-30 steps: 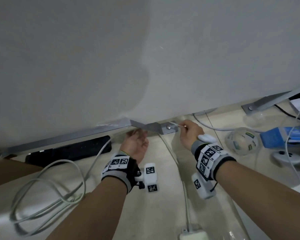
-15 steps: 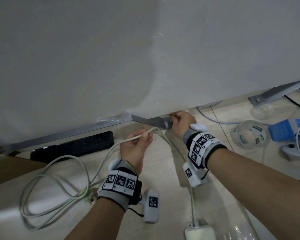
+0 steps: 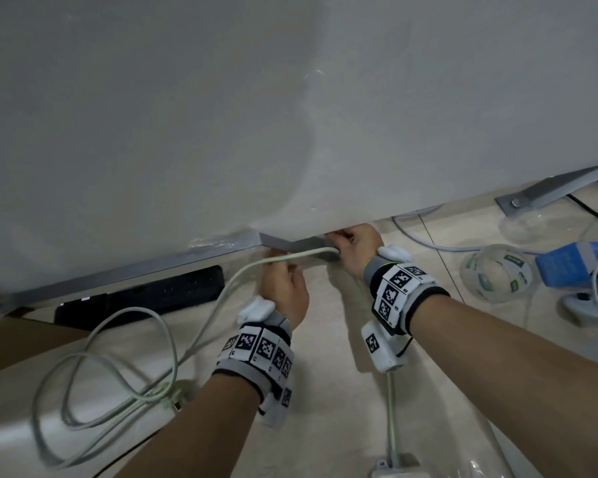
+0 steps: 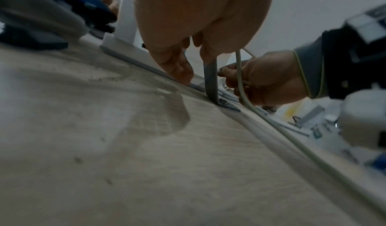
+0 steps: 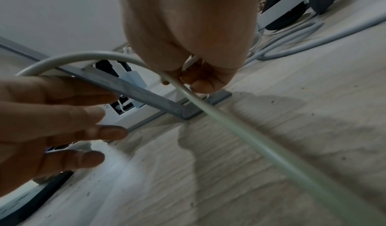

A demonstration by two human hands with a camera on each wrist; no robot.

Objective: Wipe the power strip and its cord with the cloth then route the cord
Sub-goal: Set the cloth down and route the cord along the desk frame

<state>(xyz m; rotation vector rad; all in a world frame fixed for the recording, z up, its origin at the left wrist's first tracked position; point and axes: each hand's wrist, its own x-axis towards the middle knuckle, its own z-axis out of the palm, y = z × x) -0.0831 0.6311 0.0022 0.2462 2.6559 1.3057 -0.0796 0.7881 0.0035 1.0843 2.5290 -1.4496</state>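
Note:
The white cord (image 3: 221,298) rises from loose loops on the floor at the left. It crosses my left hand (image 3: 281,286) and reaches my right hand (image 3: 354,243), then drops to the white power strip (image 3: 399,473) at the bottom edge. In the right wrist view my right hand (image 5: 183,79) pinches the cord (image 5: 229,127) at the grey metal foot (image 5: 146,97) of the panel. My left hand (image 5: 62,122) has its fingers stretched out, and the cord lies over the top finger. No cloth is in sight.
A large white panel (image 3: 290,115) stands just ahead, on metal feet. A black power strip (image 3: 145,298) lies under it at the left. A clear tape roll (image 3: 494,274), a blue box (image 3: 567,267) and grey cables (image 3: 428,241) crowd the floor at the right.
My left hand has moved forward and right, carrying the cord up to the metal foot. Its fingers have straightened. My right hand now pinches the cord there.

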